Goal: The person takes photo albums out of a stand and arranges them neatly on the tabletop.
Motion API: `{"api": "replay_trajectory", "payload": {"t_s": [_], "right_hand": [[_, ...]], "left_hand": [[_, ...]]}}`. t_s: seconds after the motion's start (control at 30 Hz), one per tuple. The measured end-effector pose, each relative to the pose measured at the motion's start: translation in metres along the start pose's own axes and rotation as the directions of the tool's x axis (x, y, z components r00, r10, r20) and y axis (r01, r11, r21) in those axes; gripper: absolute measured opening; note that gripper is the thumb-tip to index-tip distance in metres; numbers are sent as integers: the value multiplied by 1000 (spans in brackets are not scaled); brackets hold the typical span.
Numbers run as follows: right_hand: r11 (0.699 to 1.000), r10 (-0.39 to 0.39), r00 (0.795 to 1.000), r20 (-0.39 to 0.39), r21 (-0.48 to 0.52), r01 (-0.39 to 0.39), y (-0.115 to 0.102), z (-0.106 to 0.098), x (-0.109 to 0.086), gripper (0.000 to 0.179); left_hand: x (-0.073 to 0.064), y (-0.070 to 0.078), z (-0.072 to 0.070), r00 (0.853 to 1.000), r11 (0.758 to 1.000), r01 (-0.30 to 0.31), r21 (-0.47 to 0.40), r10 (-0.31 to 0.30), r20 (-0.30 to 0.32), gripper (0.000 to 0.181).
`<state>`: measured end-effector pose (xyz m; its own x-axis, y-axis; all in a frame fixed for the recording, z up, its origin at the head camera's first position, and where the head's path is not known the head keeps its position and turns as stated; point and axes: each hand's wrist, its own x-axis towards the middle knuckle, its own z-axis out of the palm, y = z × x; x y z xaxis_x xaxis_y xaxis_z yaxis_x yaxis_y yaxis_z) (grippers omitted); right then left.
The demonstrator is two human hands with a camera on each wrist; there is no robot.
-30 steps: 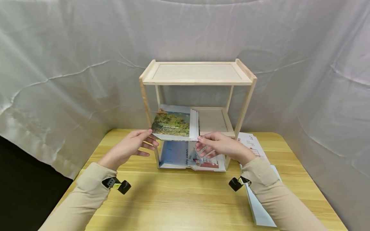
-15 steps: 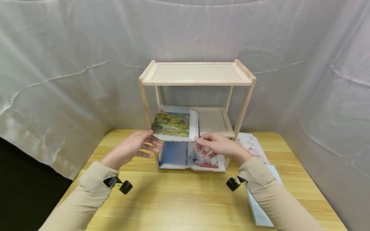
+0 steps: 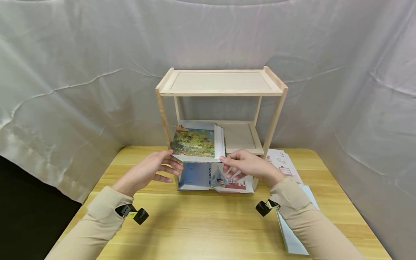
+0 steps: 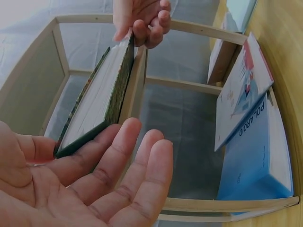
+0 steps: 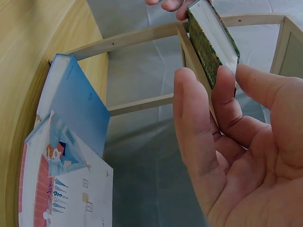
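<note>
A photo album [image 3: 194,142] with a green landscape cover lies flat at the left of the middle level of a wooden shelf [image 3: 222,81], its front edge jutting forward. My left hand [image 3: 150,170] pinches its front left corner, thumb above and index finger beneath, the other fingers spread. At the front right corner, my right hand [image 3: 248,166] holds the album between thumb and index finger. In the left wrist view the album's white page block [image 4: 94,97] faces the camera between green covers. Part of its underside is hidden.
On the bottom level lie a blue book [image 3: 195,176] marked POLAROID and a white-and-red illustrated book [image 3: 238,183]. Printed white sheets or a booklet [image 3: 282,162] and a pale blue book [image 3: 294,234] lie on the table right of the shelf. Grey cloth [image 3: 208,36] hangs behind.
The album has shifted slightly toward me and out from the shelf, with both hands still at its front corners. The books below have not moved.
</note>
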<state>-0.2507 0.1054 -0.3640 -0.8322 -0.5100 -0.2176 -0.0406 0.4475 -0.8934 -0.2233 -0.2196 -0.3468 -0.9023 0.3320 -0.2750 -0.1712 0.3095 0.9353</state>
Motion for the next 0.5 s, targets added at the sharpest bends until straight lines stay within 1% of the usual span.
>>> {"api": "replay_trajectory", "payload": {"t_s": [0.17, 0.33, 0.5], "right_hand": [[1000, -4, 1000, 8, 21, 4, -1, 2, 2, 47], [999, -2, 1000, 5, 53, 2, -1, 3, 1, 47], [994, 3, 1000, 10, 108, -4, 1, 1, -1, 48]], "left_hand": [[-1, 1, 0, 1000, 1000, -5, 9, 5, -6, 54], [0, 1, 0, 999, 999, -31, 18, 31, 14, 53], [-1, -2, 3, 999, 999, -33, 1, 33, 35, 53]]}}
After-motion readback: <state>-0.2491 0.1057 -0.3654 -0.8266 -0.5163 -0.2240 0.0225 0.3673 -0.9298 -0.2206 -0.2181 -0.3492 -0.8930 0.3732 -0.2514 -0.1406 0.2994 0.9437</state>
